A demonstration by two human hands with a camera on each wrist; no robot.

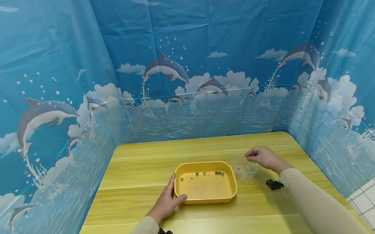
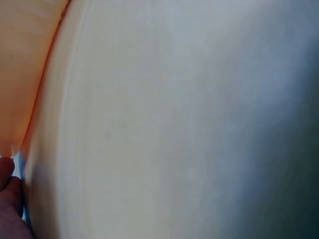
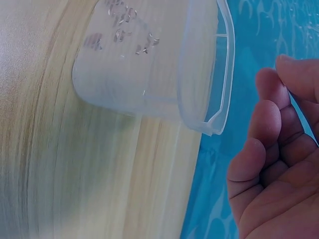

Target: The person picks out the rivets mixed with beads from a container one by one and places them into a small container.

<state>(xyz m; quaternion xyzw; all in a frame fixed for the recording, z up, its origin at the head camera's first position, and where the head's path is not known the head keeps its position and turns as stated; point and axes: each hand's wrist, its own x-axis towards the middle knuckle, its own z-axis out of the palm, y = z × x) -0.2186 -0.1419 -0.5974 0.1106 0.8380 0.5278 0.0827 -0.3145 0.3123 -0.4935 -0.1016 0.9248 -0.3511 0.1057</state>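
Note:
A yellow tray [image 1: 207, 189] holds several small glass marbles [image 1: 219, 173], most lying along its far side. My left hand [image 1: 167, 202] grips its near left corner, the fingers along the outside wall and the thumb over the rim. In the left wrist view, fingertips [image 2: 7, 172] meet the tray's edge. Beside the tray's right end stands a clear plastic box [image 1: 246, 171] with a few small pieces inside. My right hand [image 1: 265, 158] is raised at the box's far right rim, its thumb against the curled index finger. Whether anything lies between those fingertips is hidden.
Everything stands on a yellow wood-grain table [image 1: 131, 190]. A blue curtain [image 1: 187, 117] printed with dolphins hangs behind the table and along both sides. White tiles [image 1: 373, 195] show beyond the table's right edge. Each wrist carries a small black camera [image 1: 274, 184].

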